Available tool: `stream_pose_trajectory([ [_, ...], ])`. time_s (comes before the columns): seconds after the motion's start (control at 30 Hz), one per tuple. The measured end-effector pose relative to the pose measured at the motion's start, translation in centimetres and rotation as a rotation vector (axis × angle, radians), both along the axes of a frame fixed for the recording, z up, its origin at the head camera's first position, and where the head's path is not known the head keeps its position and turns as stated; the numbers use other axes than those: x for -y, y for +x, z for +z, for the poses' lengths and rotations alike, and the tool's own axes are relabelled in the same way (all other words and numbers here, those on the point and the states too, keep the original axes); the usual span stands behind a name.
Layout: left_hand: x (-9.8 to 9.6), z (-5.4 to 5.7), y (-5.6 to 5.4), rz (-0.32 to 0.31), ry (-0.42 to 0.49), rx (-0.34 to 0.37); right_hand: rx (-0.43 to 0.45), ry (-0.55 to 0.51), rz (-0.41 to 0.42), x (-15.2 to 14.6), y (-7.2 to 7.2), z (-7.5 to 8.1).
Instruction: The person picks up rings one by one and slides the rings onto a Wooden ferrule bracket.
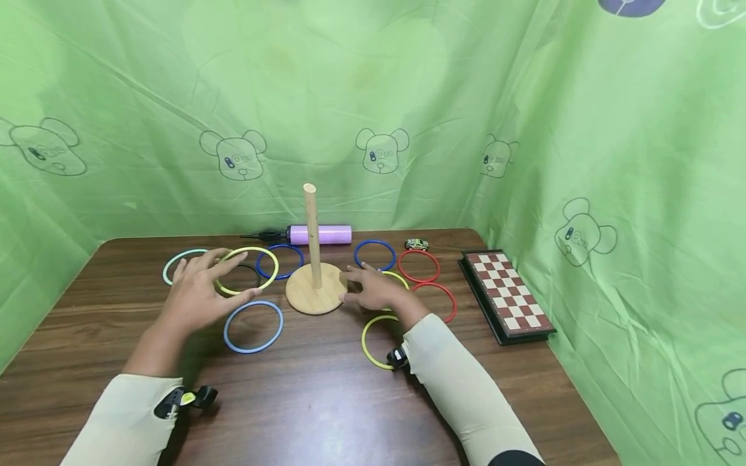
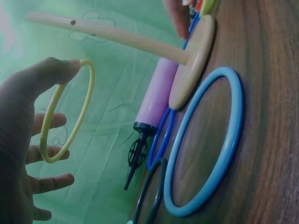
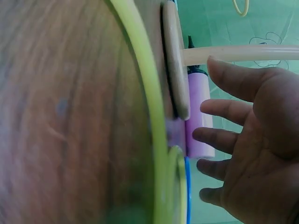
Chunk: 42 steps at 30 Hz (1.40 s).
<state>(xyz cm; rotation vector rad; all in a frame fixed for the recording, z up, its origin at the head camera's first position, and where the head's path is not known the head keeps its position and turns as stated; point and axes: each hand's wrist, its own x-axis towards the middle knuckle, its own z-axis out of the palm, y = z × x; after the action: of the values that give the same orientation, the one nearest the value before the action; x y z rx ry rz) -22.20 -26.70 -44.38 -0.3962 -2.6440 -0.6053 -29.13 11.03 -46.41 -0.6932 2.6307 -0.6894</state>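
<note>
My left hand (image 1: 198,291) grips a yellow ring (image 1: 277,270) between thumb and fingers, raised above the table on the left. In the left wrist view this ring (image 2: 89,98) hangs upright, the thumb on its upper edge. A wooden stand with a round base (image 1: 300,294) and an upright peg (image 1: 313,236) is in the middle, no ring around the peg. Next to the base's right side is my right hand (image 1: 373,289), fingers spread and holding nothing. A light blue ring (image 1: 278,330) lies below the left hand.
Blue rings (image 1: 375,242), red rings (image 1: 436,266), a yellow-green ring (image 1: 365,343) and a teal ring (image 1: 166,268) lie around the stand. Behind are a purple pump (image 1: 326,234) and a toy car (image 1: 416,244). A checkered board (image 1: 509,291) sits at the right edge.
</note>
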Motion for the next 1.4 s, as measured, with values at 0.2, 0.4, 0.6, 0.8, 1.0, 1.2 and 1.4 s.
stream_pose_trajectory([
  [0.2,-0.7,-0.2,-0.1,-0.014,-0.005,0.019,-0.03,-0.039,0.001,0.1,0.0,-0.6],
  [0.4,-1.1,-0.2,-0.1,-0.016,0.011,0.001,-0.063,-0.018,0.005,0.6,-0.2,-1.1],
  [0.6,-1.8,0.3,-0.2,-0.028,0.035,-0.024,-0.081,-0.045,-0.03,0.9,-0.5,-1.7],
  [0.8,-2.2,0.7,-0.3,-0.031,0.072,-0.026,-0.091,-0.062,-0.07,0.8,-0.5,-1.9],
  [1.0,-2.3,1.3,-0.3,-0.026,0.11,-0.06,-0.091,-0.088,-0.067,0.6,-0.7,-2.1],
  [1.2,-2.6,1.9,-0.5,-0.03,0.129,-0.081,-0.08,-0.097,-0.075,0.4,-0.8,-2.4],
  [1.4,-3.4,2.8,-0.6,-0.058,0.2,-0.17,-0.071,-0.097,-0.087,0.3,-0.8,-2.6],
])
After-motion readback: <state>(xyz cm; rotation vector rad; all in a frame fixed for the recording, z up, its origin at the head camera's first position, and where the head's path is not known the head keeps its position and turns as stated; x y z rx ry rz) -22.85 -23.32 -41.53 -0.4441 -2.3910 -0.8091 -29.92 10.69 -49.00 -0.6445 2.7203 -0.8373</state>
